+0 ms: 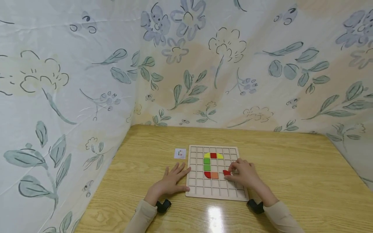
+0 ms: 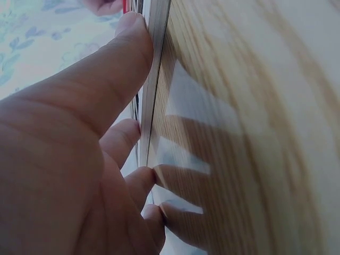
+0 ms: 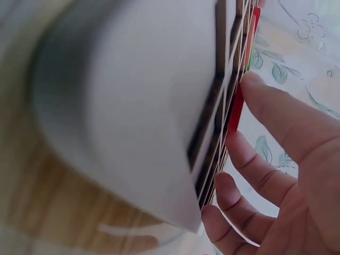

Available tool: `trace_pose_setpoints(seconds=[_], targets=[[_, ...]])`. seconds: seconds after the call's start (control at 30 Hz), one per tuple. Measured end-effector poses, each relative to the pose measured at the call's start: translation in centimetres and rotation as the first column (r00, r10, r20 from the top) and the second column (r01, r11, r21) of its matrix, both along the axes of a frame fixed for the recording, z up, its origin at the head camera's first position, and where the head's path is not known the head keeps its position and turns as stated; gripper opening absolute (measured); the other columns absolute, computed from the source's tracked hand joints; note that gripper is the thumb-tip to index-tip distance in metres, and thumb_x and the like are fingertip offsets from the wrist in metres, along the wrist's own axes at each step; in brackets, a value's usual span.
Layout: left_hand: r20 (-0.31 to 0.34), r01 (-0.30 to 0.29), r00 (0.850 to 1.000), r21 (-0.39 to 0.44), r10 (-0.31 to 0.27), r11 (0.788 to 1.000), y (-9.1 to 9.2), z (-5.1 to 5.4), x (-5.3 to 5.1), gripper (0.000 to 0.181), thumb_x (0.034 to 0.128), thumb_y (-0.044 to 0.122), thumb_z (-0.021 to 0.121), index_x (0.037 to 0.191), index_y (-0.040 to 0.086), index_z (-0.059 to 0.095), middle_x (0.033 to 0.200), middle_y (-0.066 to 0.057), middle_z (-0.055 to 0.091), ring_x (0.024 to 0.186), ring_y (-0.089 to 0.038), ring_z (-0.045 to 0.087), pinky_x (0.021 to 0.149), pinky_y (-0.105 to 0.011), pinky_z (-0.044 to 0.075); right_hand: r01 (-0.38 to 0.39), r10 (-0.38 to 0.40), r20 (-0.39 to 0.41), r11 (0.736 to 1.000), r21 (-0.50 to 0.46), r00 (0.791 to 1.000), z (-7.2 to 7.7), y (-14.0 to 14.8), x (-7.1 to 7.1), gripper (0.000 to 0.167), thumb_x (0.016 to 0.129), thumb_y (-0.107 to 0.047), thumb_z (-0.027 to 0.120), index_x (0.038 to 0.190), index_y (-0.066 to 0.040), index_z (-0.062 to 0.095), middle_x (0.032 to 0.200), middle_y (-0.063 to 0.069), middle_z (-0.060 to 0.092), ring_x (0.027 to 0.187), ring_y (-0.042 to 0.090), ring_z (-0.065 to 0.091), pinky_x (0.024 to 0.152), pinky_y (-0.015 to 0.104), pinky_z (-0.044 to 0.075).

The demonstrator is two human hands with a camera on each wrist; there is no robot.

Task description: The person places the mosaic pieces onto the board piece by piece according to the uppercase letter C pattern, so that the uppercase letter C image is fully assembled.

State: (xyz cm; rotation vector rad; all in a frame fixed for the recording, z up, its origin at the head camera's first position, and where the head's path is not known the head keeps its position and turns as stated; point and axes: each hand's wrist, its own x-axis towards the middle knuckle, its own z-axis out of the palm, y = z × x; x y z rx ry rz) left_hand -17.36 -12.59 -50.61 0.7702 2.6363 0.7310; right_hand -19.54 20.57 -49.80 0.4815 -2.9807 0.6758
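Observation:
A wooden grid board (image 1: 201, 191) lies on the table. My right hand (image 1: 246, 173) is over its right part, thumb and fingers pinching a red piece (image 1: 226, 173) at the grid; the right wrist view shows this red piece (image 3: 236, 109) between thumb and fingertip. My left hand (image 1: 172, 181) rests with fingers spread, thumb and a fingertip touching the board's left edge (image 2: 155, 58). Set in the grid are a red square (image 1: 213, 155) between two yellow rounded pieces (image 1: 220, 156), two green squares (image 1: 207, 167), a red rounded piece (image 1: 207, 175) and an orange square (image 1: 214, 175).
A small card (image 1: 180, 153) with a printed grid pattern lies left of the board. The wooden table (image 1: 291, 161) extends to both sides. Floral cloth (image 1: 227, 97) hangs behind and at the left. Black wrist devices (image 1: 163, 206) sit at both wrists.

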Motion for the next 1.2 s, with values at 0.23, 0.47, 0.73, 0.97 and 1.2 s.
trace_pose_setpoints(seconds=[0.23, 0.47, 0.73, 0.97, 1.2], targets=[[-0.007, 0.0, 1.0, 0.001, 0.0, 1.0, 0.0, -0.1, 0.0, 0.077, 0.0864, 0.051, 0.056, 0.149, 0.023, 0.021, 0.156, -0.009, 0.008, 0.142, -0.034, -0.001, 0.108, -0.063, -0.007, -0.096, 0.095, -0.019, 0.994, -0.059, 0.995, 0.1, 0.7, -0.1, 0.022, 0.074, -0.038, 0.076, 0.083, -0.022, 0.063, 0.085, -0.004, 0.051, 0.079, 0.016, 0.044, 0.08, 0.048, 0.029], [-0.004, 0.002, 1.0, 0.001, -0.002, 1.0, 0.0, 0.1, 0.0, 0.076, 0.0868, 0.047, 0.057, 0.149, 0.022, 0.022, 0.156, -0.01, 0.008, 0.142, -0.035, -0.001, 0.107, -0.063, -0.007, -0.303, 0.301, -0.029, 0.95, -0.081, 0.953, 0.5, 1.8, -1.1, 0.02, 0.078, -0.026, 0.075, 0.097, -0.022, 0.067, 0.096, -0.003, 0.056, 0.092, 0.019, 0.049, 0.078, 0.042, 0.03], [-0.008, 0.009, 1.0, 0.008, -0.009, 1.0, 0.0, 0.1, 0.1, 0.077, 0.0866, 0.049, 0.057, 0.149, 0.021, 0.022, 0.156, -0.011, 0.008, 0.142, -0.036, -0.001, 0.107, -0.064, -0.007, -0.394, 0.393, -0.038, 0.909, -0.138, 0.919, 0.3, 2.4, -2.3, 0.022, 0.081, -0.013, 0.071, 0.103, -0.017, 0.069, 0.097, 0.002, 0.057, 0.083, 0.018, 0.045, 0.068, 0.025, 0.03], [-0.01, 0.008, 1.0, 0.013, -0.008, 1.0, 0.0, 0.0, 0.1, 0.077, 0.0862, 0.049, 0.057, 0.149, 0.021, 0.022, 0.156, -0.01, 0.008, 0.142, -0.035, -0.001, 0.107, -0.063, -0.008, -0.425, 0.425, -0.022, 0.899, -0.109, 0.905, 0.1, 2.1, -2.7, 0.026, 0.083, -0.009, 0.068, 0.107, -0.019, 0.069, 0.1, 0.003, 0.055, 0.085, 0.019, 0.043, 0.069, 0.026, 0.031], [-0.003, -0.004, 1.0, 0.014, 0.004, 1.0, 0.0, 0.1, 0.0, 0.077, 0.086, 0.049, 0.058, 0.149, 0.022, 0.023, 0.156, -0.009, 0.008, 0.143, -0.034, -0.001, 0.107, -0.062, -0.008, -0.454, 0.455, -0.019, 0.885, -0.1, 0.89, 0.0, 1.7, -2.7, 0.026, 0.082, -0.011, 0.069, 0.105, -0.023, 0.069, 0.1, 0.0, 0.052, 0.088, 0.017, 0.039, 0.071, 0.029, 0.029]])
